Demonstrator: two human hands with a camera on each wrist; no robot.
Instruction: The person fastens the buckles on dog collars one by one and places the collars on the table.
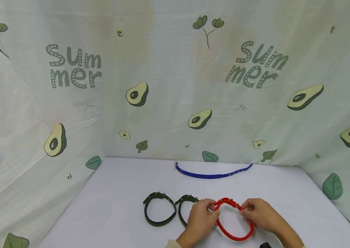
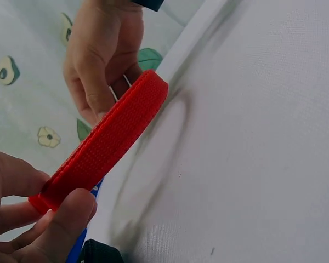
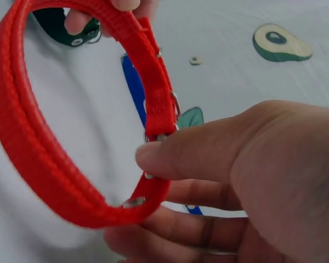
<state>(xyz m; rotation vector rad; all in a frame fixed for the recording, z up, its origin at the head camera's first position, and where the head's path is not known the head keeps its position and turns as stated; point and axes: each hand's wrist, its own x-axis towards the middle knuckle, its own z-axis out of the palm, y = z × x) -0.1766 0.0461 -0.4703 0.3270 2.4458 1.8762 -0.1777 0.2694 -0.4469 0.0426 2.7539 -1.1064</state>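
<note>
A red webbing collar (image 1: 234, 220) closed into a loop is held just above the white table (image 1: 116, 193) near its front edge. My left hand (image 1: 201, 218) pinches the loop's left side; the strap (image 2: 107, 142) runs between thumb and fingers. My right hand (image 1: 260, 215) pinches the right side by the metal buckle (image 3: 163, 134), thumb on top of the red collar (image 3: 44, 159). Two dark green collars (image 1: 160, 210) lie buckled side by side just left of my hands. A blue collar (image 1: 213, 174) lies open and stretched out at the back of the table.
A pale curtain printed with avocados (image 1: 137, 93) and "Summer" walls the table on the left, back and right. A small black object (image 1: 265, 245) shows at the bottom edge near my right forearm.
</note>
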